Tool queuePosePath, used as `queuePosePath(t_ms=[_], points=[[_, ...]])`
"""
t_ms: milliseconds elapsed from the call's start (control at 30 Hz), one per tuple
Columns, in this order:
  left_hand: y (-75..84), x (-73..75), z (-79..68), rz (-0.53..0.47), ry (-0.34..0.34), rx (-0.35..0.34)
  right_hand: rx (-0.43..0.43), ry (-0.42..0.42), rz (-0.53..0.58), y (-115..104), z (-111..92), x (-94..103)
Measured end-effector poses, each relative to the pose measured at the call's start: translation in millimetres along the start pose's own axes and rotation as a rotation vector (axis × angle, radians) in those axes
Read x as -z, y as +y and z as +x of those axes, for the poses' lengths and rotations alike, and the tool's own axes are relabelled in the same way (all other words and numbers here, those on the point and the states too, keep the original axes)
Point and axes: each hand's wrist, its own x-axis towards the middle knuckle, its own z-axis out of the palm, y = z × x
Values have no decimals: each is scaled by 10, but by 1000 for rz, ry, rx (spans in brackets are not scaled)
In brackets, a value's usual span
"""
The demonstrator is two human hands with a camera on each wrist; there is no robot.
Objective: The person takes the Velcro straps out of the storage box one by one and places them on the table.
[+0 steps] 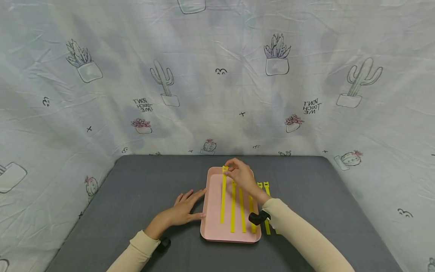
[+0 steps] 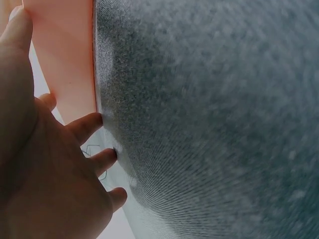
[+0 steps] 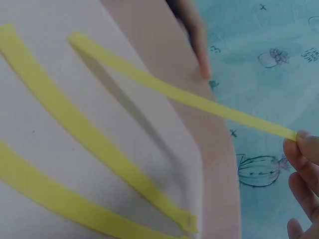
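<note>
yellow cable strap (image 1: 223, 196): long, flat, slot-headed, slanting over the pink tray (image 1: 214, 204) beside similar straps (image 1: 233, 207)
right hand (image 1: 242, 175): pinches the strap's head end
left hand (image 1: 182, 211): fingers spread, touching the tray's side

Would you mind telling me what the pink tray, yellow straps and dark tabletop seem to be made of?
Pink tray: probably plastic, smooth and satin, judging by its even color and rounded rim.
Yellow straps: perhaps matte fabric or soft plastic; little shine, and the lifted one bows slightly.
Dark tabletop: looks cloth-covered and matte; the left wrist view shows fine speckled grain.
</note>
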Motion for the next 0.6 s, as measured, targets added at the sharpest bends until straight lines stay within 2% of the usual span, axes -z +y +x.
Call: queuePosePath(t_ms=[233,367,600], points=[[2,-28,11,10,22,-17,-7,9,102,-101,20,107],[26,-28,6,16,25,-21,-26,-3,116,-177,16,184],[74,-28,-1,-6,20,-9,-6,-6,68,-602,-51,391]])
